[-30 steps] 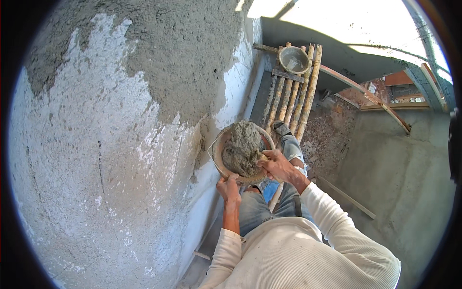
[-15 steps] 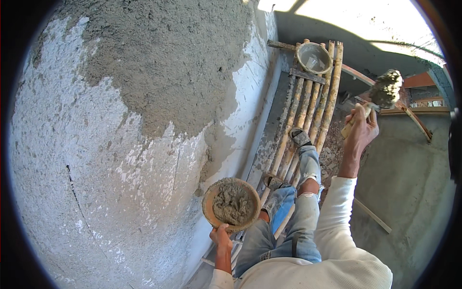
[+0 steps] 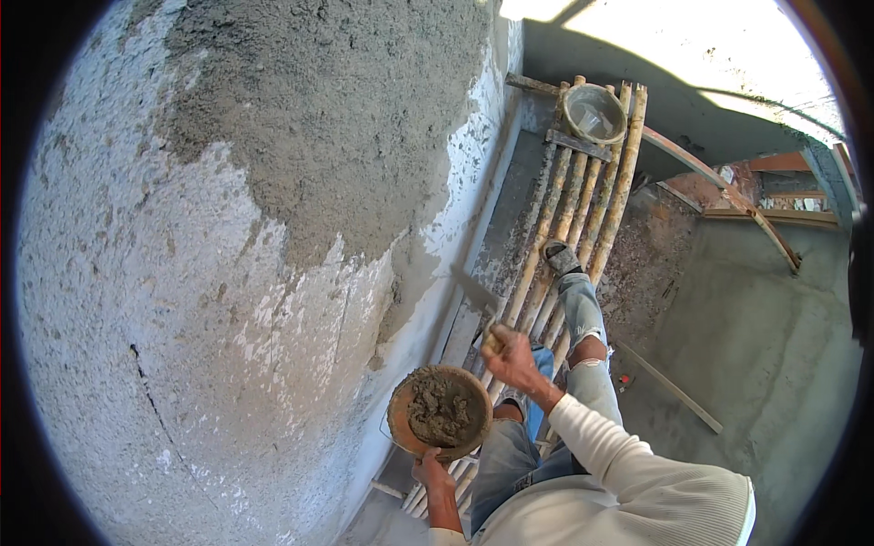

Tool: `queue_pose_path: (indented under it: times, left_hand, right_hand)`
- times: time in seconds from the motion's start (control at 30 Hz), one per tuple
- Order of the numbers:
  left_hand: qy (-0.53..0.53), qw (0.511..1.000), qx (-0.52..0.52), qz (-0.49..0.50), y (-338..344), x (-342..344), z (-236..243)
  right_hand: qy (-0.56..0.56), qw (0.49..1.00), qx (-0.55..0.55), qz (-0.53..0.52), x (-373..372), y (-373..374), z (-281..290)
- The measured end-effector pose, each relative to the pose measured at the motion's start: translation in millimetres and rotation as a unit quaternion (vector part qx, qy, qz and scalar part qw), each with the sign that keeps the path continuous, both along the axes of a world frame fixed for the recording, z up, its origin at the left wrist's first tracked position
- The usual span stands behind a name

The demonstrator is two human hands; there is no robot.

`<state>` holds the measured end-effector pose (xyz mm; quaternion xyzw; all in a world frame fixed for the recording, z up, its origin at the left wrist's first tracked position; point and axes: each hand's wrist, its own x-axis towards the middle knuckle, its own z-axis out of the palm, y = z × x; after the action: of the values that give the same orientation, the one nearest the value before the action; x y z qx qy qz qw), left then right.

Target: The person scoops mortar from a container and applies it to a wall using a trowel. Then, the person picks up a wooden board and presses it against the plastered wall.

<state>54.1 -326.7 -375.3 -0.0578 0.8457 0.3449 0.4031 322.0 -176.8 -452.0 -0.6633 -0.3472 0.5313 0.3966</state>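
My left hand (image 3: 433, 471) grips the near rim of a shallow bucket (image 3: 401, 426) holding grey mortar (image 3: 442, 410). Just above the bucket, to its right, my right hand (image 3: 515, 359) is closed round the pale handle of a trowel. The trowel's blade (image 3: 475, 291) points up and left toward the wall, slightly blurred, with no large lump on it. The wall (image 3: 328, 136) beside me has rough wet grey mortar over its upper part and patchy whitish surface below and around it.
I stand on a platform of several bamboo poles (image 3: 626, 182) along the wall. At its far end are a crosspiece (image 3: 578, 146) and a second bucket (image 3: 592, 94). A slanting rail (image 3: 692, 159), a loose stick (image 3: 669, 387), rubble and a grey surface lie to the right.
My right hand has swung from the upper right, where the trowel carried a mortar lump, down and left to above the bucket; that lump is gone. The bucket is lower than a second ago.
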Motion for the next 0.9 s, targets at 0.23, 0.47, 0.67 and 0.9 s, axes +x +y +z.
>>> queue_pose_path:
  times: [0.23, 0.47, 0.67, 0.9]
  left_hand:
    - [-0.013, 0.999, -0.026, -0.014, 16.5, 55.3, -22.7]
    - [0.014, 0.995, -0.098, -0.02, 21.2, 85.4, -62.4]
    - [-0.018, 0.998, -0.065, -0.004, 36.1, 106.3, -70.1]
    - [-0.056, 0.997, -0.044, 0.025, 42.7, 116.3, -59.0]
  right_hand:
    - [0.143, 0.972, 0.078, -0.172, 145.3, 250.8, -121.5]
    - [0.195, 0.953, 0.156, -0.173, 205.5, 448.5, -217.3]
    - [0.208, 0.951, 0.18, -0.144, 137.3, 409.2, -229.7]
    - [0.215, 0.957, 0.15, -0.127, 46.0, 316.2, -161.4]
